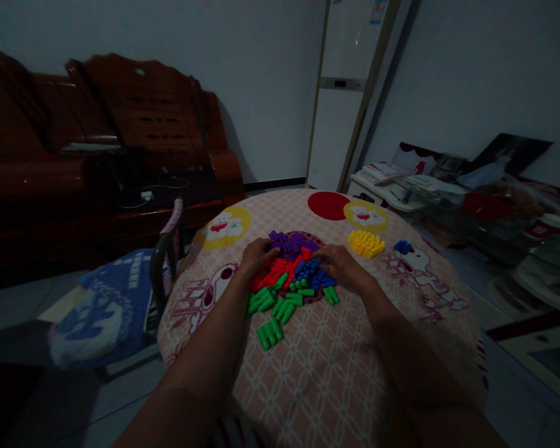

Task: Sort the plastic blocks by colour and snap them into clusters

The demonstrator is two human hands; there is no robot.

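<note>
Two hands (257, 255) (336, 262) flank blocks (280, 269) well inside the table edge (280, 196).

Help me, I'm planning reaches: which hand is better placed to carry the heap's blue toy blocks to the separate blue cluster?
Probably the right hand: it is beside the central blue toy blocks, on the same side as the separate blue cluster. The left hand is across, near the purple blocks.
</note>
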